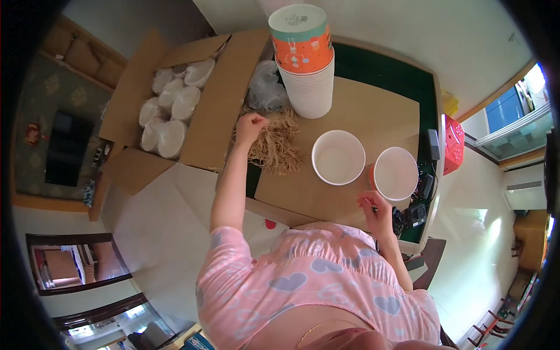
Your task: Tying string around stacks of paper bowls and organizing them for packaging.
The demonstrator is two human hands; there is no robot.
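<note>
My left hand (251,126) reaches the upper left edge of a heap of thin brown shredded strands (279,149), its fingertips pinched together. What sits between those fingertips is too small to tell. Close to my body, my right hand (378,214) hovers by the lower left side of a white-lined paper tub (396,174), fingers curled in; anything inside them is hidden. Another open paper tub (338,157) stands to its left, its pale inside showing. Behind the heap rises a tall stack of white tubs (309,90), topped by an upside-down orange and green one (300,49).
An open cardboard box (213,111) at the left holds several sleeves of white round tubs (172,102). A clear plastic bag (267,86) lies beside the stack. Cardboard (379,111) covers the green tabletop (373,61). Dark chargers and cables (415,214) line the right edge, near a red basket (454,146).
</note>
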